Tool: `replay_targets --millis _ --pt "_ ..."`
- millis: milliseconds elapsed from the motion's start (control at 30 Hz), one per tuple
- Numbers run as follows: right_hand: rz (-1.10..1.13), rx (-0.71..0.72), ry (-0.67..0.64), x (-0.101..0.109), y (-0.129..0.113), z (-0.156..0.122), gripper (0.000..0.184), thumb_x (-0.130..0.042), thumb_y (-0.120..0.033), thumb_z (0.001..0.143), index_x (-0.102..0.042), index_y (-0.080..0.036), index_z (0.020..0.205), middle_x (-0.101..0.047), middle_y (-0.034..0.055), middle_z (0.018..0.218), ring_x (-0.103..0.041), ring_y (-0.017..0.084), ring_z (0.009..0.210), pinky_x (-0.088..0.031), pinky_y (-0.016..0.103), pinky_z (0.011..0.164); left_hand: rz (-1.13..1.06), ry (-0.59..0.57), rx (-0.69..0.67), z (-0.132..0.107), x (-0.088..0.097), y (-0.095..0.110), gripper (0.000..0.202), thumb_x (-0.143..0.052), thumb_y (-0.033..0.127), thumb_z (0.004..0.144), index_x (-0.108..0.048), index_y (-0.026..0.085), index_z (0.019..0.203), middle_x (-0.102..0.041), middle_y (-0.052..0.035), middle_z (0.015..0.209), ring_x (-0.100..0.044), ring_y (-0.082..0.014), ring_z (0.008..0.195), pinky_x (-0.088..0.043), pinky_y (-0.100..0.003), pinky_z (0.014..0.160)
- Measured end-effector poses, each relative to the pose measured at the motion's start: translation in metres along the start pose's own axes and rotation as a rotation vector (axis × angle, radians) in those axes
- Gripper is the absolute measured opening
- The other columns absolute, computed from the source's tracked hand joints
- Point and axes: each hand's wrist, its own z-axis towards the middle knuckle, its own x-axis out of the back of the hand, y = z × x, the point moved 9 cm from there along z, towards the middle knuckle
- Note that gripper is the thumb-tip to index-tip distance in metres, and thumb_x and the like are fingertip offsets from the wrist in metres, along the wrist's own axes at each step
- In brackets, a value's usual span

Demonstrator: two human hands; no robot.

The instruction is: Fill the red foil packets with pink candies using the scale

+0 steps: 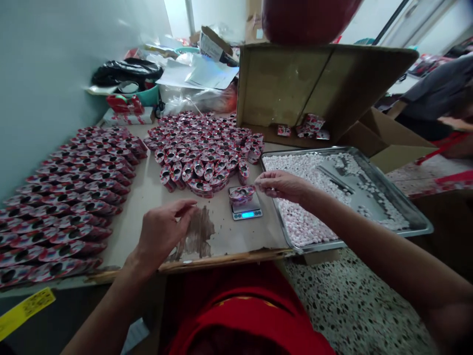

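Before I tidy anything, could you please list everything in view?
scale: one, silver, on table
packs: dozens, reddish, on table and scale
tray: one, silver, right of scale
pellets: countless, whitish, in tray
bar: one, grey, in tray
cartons: several, brown, back and right
items: few, reddish, in carton
papers: several, white, back
bag: one, black, on teal basin
strip: one, yellow, bottom left
object: one, maroon, top
person: one, grey top, far right
garment: one, red, bottom centre
left hand: one, bare, table front
right hand: one, bare, beside scale
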Motion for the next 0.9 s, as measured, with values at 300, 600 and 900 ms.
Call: replay_targets --millis 300,600,900 --pt "0.128 -0.05 0.104 0.006 0.009 -0.01 0.035 -0.1 -0.025 0.069 -0.07 -0.015 0.082 -0.066 0.0007 0.068 -0.054 0.005 0.054 -0.046 0.012 0.048 -0.167 0.103 -0.02 0.0 0.009 0.01 0.019 -0.069 0.039 0.094 -0.081 0.029 0.104 -0.084 0.0009 0.095 -0.079 -0.0213 0.075 -0.063 -0.033 0.078" --pt "0.123 -0.072 0.05 -0.006 0.001 -0.004 0.025 -0.089 -0.01 0.074 -0.075 -0.014 0.094 -0.071 0.0033 0.079 -0.06 0.007 0.061 -0.053 0.015 0.058 -0.59 -0.114 0.185 0.002 -0.048 -0.006 0.038 -0.077 0.038 0.085 -0.075 0.023 0.12 -0.081 -0.0047 0.105 -0.078 -0.0219 0.091 -0.063 -0.036 0.086" --pt "-0.139 0.081 0.036 -0.007 -0.02 0.001 0.033 -0.09 -0.037 0.076 -0.072 -0.015 0.092 -0.065 0.001 0.072 -0.046 0.007 0.055 -0.03 0.02 0.048 -0.57 -0.089 0.103 0.02 -0.135 0.019 0.061 -0.085 0.018 0.079 -0.065 0.02 0.137 -0.074 -0.0114 0.131 -0.071 -0.0259 0.11 -0.058 -0.041 0.094"
